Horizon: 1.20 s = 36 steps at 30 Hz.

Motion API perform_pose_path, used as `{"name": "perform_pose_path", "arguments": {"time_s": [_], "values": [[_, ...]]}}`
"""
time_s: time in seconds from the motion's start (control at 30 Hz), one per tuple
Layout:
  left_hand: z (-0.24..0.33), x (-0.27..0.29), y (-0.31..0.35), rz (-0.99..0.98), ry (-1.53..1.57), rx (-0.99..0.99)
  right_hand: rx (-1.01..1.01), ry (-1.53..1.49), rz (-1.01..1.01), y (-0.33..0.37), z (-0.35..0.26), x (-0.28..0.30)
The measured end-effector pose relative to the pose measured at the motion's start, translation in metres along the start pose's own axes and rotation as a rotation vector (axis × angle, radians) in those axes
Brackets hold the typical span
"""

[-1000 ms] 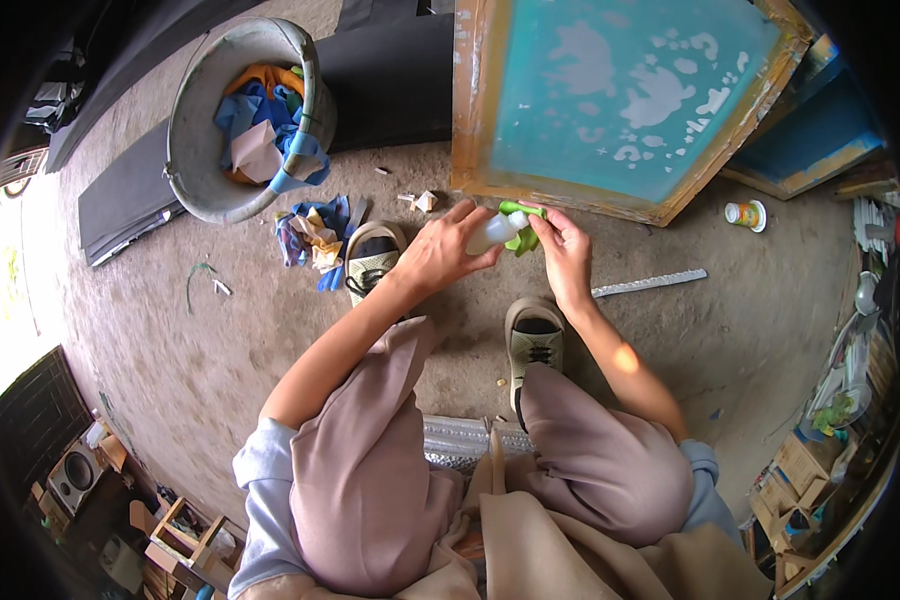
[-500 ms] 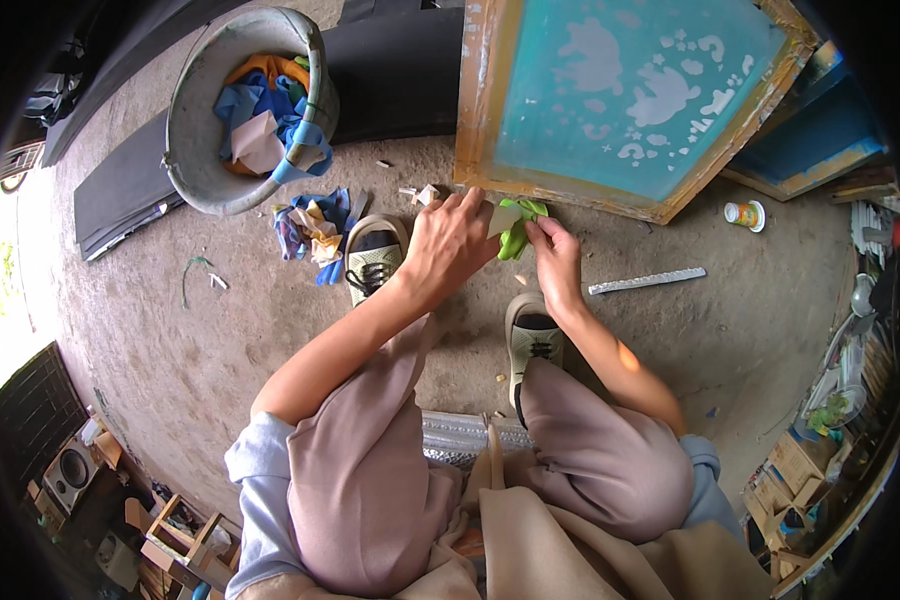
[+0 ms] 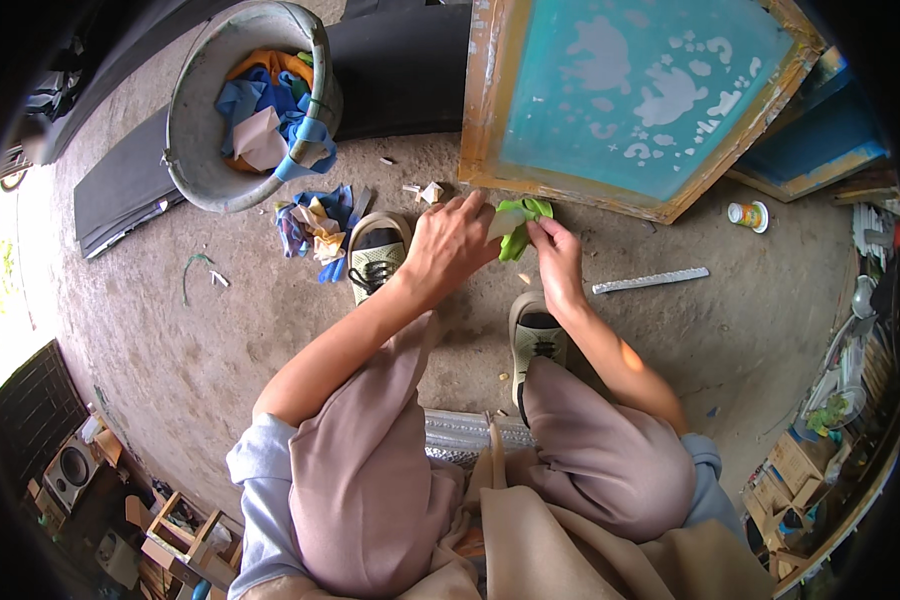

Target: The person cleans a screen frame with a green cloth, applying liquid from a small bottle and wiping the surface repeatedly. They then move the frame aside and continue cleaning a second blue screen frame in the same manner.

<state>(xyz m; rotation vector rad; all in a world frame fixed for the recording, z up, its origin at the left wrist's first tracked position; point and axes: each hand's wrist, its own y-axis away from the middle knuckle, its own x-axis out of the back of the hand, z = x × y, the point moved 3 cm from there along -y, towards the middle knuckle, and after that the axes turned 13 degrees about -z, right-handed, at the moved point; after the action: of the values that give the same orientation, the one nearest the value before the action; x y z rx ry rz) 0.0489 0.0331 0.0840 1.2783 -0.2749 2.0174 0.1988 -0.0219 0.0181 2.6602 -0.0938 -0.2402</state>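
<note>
- At 12 o'clock, ahead of the wearer: left hand (image 3: 450, 235) wrapped around pale translucent bottle (image 3: 505, 222), right hand (image 3: 558, 252) pinching green cloth (image 3: 515, 243). Which step?
- My read: bottle-to-cloth contact. Bottle's end sits against the cloth, hidden, so can't tell if anything's coming out.
- Next move calls for?
- Judgement: firm pinch, controlled bottle angle, some slack so the cloth doesn't get shoved loose.
- Pose?
- Left forearm (image 3: 345, 345) in from 7, back of hand up, fingers curled over, bottle aimed toward 2. Right forearm (image 3: 620, 355) in from 5, thumb and fingertips on the cloth's 3 o'clock side. Hands near each other, apart; bottle and cloth bridge the gap.
- Around the cloth?
- Screen-printing frame (image 3: 570, 110) at 1, near. Metal bucket (image 3: 192, 130) at 10, rags (image 3: 260, 110) inside. Rag pile (image 3: 315, 230) on the floor (image 3: 660, 345) at 9, past the left shoe (image 3: 375, 262). Right shoe (image 3: 540, 345) at 6. Cup (image 3: 746, 214) at 3, well apart; pale strip (image 3: 652, 281) between 3 and 4.
</note>
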Motion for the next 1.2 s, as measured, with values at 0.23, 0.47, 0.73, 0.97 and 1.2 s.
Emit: {"name": "perform_pose_path", "arguments": {"time_s": [0.23, 0.47, 0.73, 0.97, 1.2], "values": [[-0.026, -0.034, 0.009, -0.029, 0.383, 0.041, -0.122, -0.523, -0.164, -0.006, 0.000, 0.006], [-0.038, -0.074, 0.008, -0.093, 0.489, -0.039, -0.060, -0.636, -0.151, 0.008, 0.000, 0.025], [-0.041, -0.023, 0.012, -0.247, 0.290, -0.071, 0.409, -0.546, 0.304, -0.014, -0.107, 0.119], [-0.015, 0.098, -0.051, 0.085, 0.058, -0.175, 1.014, 0.346, 0.838, -0.074, -0.260, 0.177], [-0.023, 0.102, -0.101, 0.461, 0.213, 0.004, 1.103, 1.094, 0.799, -0.115, -0.224, 0.145]]}}
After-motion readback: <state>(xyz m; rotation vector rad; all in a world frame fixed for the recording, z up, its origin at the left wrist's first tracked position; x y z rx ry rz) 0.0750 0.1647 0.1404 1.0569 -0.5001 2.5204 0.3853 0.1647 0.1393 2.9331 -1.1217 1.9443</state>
